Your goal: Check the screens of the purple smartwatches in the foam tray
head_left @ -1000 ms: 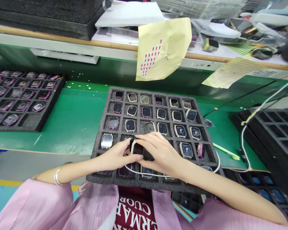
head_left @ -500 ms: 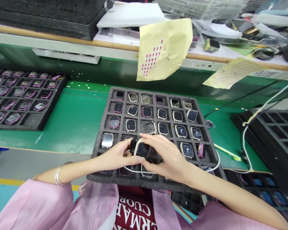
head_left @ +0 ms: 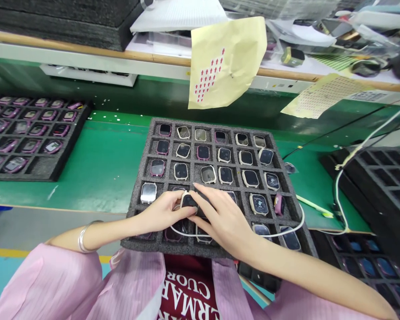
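Both hands meet over the lower middle of a dark grey foam tray (head_left: 138,222) with smartwatch bodies in its compartments. My left hand (head_left: 165,209) is closed on a light-rimmed smartwatch (head_left: 189,201), its thumb on the dark screen. From the other side, my right hand (head_left: 225,218) grips the same watch between fingers and thumb. A white cable (head_left: 302,215) loops over the tray's right side and runs to my left hand; its end is hidden. A silver-rimmed smartwatch (head_left: 149,193) lies in a compartment left of my hands.
Another foam tray (head_left: 46,169) of purple-rimmed watches lies on the green bench (head_left: 96,164) at left. Stacked black trays (head_left: 363,186) stand at right. A yellow sheet with red arrows (head_left: 228,66) hangs from the cluttered shelf (head_left: 166,58). A green-yellow stick (head_left: 315,206) lies beside the tray.
The watch has shifted slightly left in my hands, and my right fingers now cover more of it. A black piece seen beside it before is now hidden. The watch screens right of centre look darker.
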Available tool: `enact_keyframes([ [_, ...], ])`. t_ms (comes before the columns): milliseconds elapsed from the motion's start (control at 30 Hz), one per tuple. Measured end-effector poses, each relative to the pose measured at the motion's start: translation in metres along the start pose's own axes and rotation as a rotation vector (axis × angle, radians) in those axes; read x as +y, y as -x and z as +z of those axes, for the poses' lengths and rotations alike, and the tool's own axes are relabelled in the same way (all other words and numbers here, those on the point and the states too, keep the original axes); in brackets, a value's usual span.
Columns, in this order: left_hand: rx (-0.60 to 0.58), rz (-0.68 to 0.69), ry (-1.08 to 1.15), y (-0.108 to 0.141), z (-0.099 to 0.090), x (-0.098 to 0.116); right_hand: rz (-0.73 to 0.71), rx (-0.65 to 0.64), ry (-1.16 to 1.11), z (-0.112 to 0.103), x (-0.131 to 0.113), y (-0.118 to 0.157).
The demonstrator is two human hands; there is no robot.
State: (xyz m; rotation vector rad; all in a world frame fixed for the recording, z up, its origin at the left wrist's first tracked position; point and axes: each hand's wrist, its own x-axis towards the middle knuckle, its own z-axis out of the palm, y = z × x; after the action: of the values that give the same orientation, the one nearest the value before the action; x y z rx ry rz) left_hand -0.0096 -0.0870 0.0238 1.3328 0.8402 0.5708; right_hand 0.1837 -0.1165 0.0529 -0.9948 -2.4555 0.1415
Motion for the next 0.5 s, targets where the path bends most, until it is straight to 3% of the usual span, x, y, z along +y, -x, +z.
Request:
enact_keyframes([
  [67, -0.01, -0.043, 0.05, 0.0, -0.001, 0.001, -0.044, 0.04, -0.063, -0.007, -0.012, 0.02],
  [100, -0.015, -0.074, 0.08, 0.001, -0.001, 0.001, -0.078, -0.006, -0.149, -0.011, -0.018, 0.031],
  [167, -0.025, -0.134, 0.123, 0.001, -0.002, 0.004, -0.118, -0.223, -0.352, -0.015, -0.029, 0.055],
  [267, -0.036, -0.161, 0.129, 0.001, -0.003, 0.009, 0.068, -0.553, -0.47, -0.002, -0.034, 0.083],
  [367, -0.04, -0.151, 0.113, 0.0, -0.003, 0.014, 0.245, -0.547, -0.404, 0.029, -0.033, 0.101],
  [500, -0.039, -0.145, 0.116, -0.005, -0.004, 0.016, 0.29, -0.433, -0.336, 0.06, -0.031, 0.109],
])
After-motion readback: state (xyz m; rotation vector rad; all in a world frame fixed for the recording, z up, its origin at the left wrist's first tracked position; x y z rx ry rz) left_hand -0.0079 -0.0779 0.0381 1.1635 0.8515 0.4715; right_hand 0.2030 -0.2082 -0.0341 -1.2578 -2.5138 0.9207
